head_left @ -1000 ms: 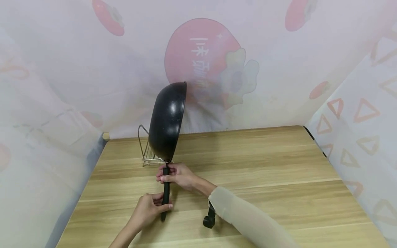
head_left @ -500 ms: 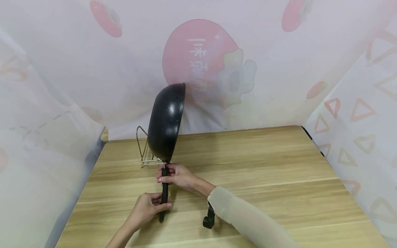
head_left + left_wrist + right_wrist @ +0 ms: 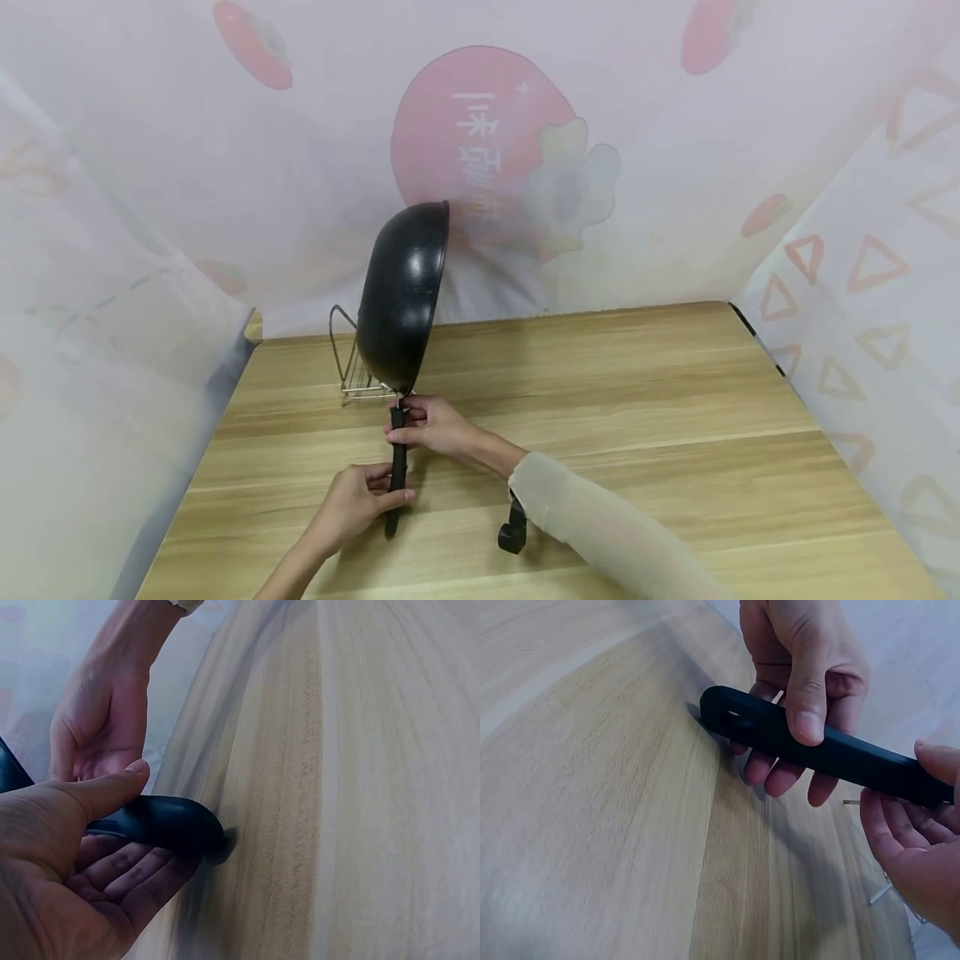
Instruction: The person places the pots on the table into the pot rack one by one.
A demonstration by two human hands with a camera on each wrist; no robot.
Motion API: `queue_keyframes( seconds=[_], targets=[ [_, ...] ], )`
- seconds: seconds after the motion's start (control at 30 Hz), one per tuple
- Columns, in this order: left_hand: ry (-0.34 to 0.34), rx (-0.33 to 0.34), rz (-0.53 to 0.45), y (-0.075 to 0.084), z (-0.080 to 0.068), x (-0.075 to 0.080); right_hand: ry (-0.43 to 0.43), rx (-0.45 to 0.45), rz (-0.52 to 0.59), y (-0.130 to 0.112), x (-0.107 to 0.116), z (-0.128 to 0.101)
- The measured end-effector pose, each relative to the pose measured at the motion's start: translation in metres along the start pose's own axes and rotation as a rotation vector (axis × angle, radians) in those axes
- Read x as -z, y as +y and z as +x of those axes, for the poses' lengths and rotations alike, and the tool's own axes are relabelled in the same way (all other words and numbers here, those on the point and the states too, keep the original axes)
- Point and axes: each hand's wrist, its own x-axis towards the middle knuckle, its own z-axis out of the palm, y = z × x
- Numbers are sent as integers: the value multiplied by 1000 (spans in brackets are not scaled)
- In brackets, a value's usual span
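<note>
A deep black wok (image 3: 401, 296) stands nearly on edge, its rounded underside facing left and its long handle (image 3: 847, 757) pointing down toward the person. The wok is in front of a wire rack (image 3: 367, 392); whether the rack bears its weight I cannot tell. My left hand (image 3: 354, 502) holds the lower part of the handle, thumb on one side and fingers behind. Higher up, close to the bowl, my right hand (image 3: 442, 429) pinches the handle between thumb and fingers. In the left wrist view, the handle's rounded end (image 3: 180, 825) sticks out past the left fingers.
Both hands work over a wood-grain table (image 3: 637, 400). Pale printed cloth (image 3: 315, 167) hangs behind it and along both sides. A small black device (image 3: 513, 533) hangs under the right sleeve (image 3: 592, 517).
The right hand and sleeve have shifted slightly to the right, with less of the fingers showing past the handle. The wok and left hand stay nearly in place; the view drifted a little.
</note>
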Motion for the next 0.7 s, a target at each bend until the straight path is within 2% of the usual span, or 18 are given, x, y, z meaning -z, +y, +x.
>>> queue_keyframes(
  seconds=[0.23, 0.37, 0.53, 0.7],
  targets=[
    [4, 8, -18, 2, -2, 5, -11, 22, -91, -3, 12, -10],
    [3, 0, 7, 0, -2, 11, -22, 36, -250, -5, 28, -22],
    [82, -80, 97, -6, -1, 23, -34, 97, -488, -12, 54, -39],
    [191, -186, 247, -14, 3, 38, -10, 127, -705, -23, 85, -57]
  ],
)
